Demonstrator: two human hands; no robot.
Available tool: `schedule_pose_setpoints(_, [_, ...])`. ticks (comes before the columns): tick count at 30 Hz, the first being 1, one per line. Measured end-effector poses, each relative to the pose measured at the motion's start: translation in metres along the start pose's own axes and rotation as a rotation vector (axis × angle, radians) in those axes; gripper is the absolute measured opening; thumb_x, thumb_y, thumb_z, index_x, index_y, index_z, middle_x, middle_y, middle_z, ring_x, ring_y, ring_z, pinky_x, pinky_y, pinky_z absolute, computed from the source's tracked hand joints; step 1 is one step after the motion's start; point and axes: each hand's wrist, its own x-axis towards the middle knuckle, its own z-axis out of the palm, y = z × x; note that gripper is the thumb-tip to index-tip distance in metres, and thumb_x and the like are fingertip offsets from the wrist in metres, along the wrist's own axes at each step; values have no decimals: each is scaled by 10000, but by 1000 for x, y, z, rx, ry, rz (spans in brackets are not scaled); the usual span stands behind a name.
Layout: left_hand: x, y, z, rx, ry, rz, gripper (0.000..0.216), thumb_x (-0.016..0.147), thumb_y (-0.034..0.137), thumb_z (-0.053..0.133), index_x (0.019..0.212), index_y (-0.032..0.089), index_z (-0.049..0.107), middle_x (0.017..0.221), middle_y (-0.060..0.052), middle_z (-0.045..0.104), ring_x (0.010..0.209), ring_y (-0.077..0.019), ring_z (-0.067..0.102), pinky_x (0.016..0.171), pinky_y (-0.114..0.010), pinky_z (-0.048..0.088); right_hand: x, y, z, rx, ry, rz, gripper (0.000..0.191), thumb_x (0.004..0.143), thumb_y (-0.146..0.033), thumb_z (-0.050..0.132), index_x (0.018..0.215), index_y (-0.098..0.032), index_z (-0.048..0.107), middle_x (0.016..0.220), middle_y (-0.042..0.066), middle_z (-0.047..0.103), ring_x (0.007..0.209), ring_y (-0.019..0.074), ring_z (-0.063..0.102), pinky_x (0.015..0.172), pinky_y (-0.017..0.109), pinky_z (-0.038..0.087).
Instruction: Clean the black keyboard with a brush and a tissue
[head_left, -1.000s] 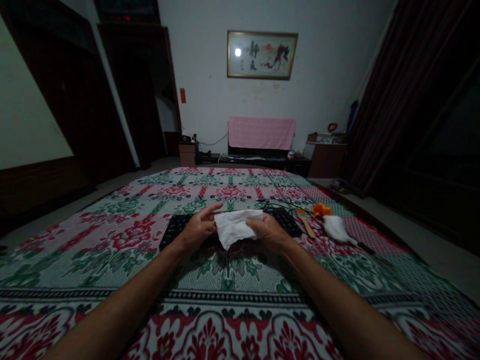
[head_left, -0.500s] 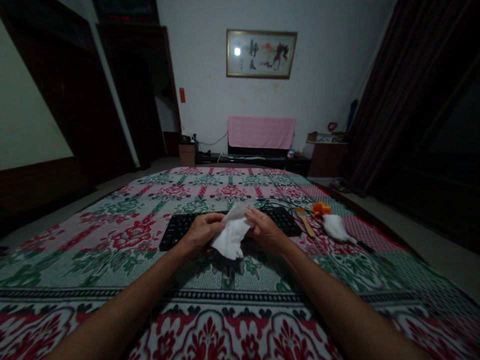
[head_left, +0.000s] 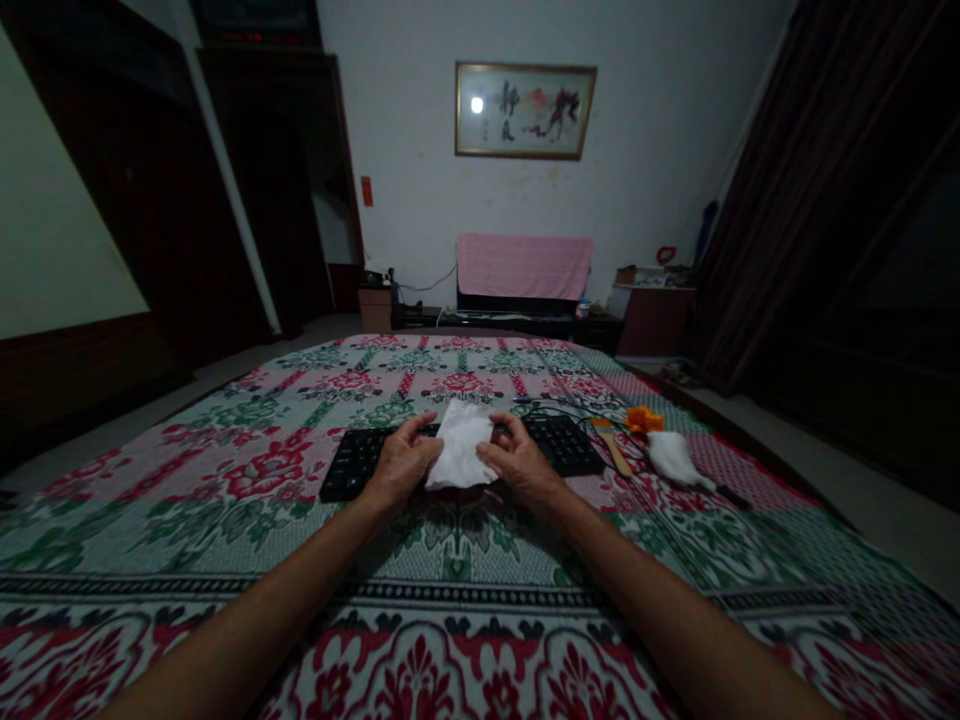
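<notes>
Both hands hold a white tissue (head_left: 459,448) between them, just above a black keyboard (head_left: 352,460) that lies on a floral bedspread (head_left: 225,500). My left hand (head_left: 401,464) pinches the tissue's left edge with curled fingers. My right hand (head_left: 517,460) grips its right edge, thumb on top. The tissue hides the keyboard's middle.
Right of the keyboard lie a wooden brush (head_left: 611,447), an orange object (head_left: 643,418) and a white cloth (head_left: 671,457), with a dark cable (head_left: 551,408) behind. Beyond the bed stand a low cabinet with a pink cover (head_left: 523,266) and a framed picture (head_left: 525,110).
The tissue was spread wide between the hands, then bunched and hung down; now it is folded narrower and held upright between both hands over the keyboard.
</notes>
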Motion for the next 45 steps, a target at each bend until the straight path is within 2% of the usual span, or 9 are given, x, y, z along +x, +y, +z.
schedule_pose_setpoints(6, [-3,-1,-2,79,-134,138,694,679,268,609,1341,160,428,678,29,574,461,-59,444,415,-164,323,-4,-9,4,-147,-87,0,467,655,-235,685,1074,-239,476,889,-17,617,636,96,569,561,206,448])
schedule_pose_setpoints(11, [-6,-1,-3,177,-281,164,539,699,268,597,1226,160,566,836,-29,642,526,-79,494,461,-181,373,-4,-10,2,-255,-110,46,409,635,-166,602,1034,-219,529,727,-44,585,538,83,512,479,189,376])
schedule_pose_setpoints(16, [-4,-2,-6,360,-220,316,399,723,258,577,1093,132,655,827,-56,645,686,-149,559,596,-237,439,-3,-8,-2,-337,-187,-23,434,668,-175,583,1094,-221,518,855,-10,617,665,111,561,574,222,427])
schedule_pose_setpoints(20, [-2,1,-9,572,-189,503,332,739,221,560,1042,169,684,838,-48,622,754,-163,569,695,-264,439,-2,-10,-7,-648,-157,-204,419,698,-141,556,1110,-215,555,995,33,620,793,149,566,688,275,440])
schedule_pose_setpoints(26, [-3,3,-10,687,-239,520,339,781,235,514,1069,147,668,798,-48,599,733,-161,562,677,-260,421,-2,-14,-13,-1040,-131,-477,279,772,-165,532,1027,-200,639,912,58,630,834,187,560,777,317,408])
schedule_pose_setpoints(31, [-3,2,-11,715,-273,554,339,726,265,593,1051,213,672,758,-14,566,695,-147,530,651,-241,401,-5,-18,-10,-1055,-112,-478,218,804,-180,508,950,-210,666,862,46,641,792,180,566,733,293,402])
schedule_pose_setpoints(36, [-2,4,-10,741,-273,586,180,732,226,546,831,208,694,754,-25,581,743,-159,530,698,-261,413,-6,-23,-6,-963,-90,-383,188,817,-219,493,887,-200,666,813,28,634,756,165,570,694,277,414])
schedule_pose_setpoints(41, [1,3,-11,407,-290,433,135,664,268,616,745,182,681,1040,-65,633,943,-208,565,790,-290,446,-6,-27,-5,-819,-93,-366,133,779,-259,545,797,-193,659,962,45,606,911,178,547,792,295,416])
schedule_pose_setpoints(45, [-1,6,-10,125,-369,48,315,634,350,670,867,139,669,758,-40,660,638,-149,575,591,-253,446,-8,-26,-3,-617,-141,-99,232,791,-389,549,813,-173,633,663,-18,566,604,119,510,559,230,398])
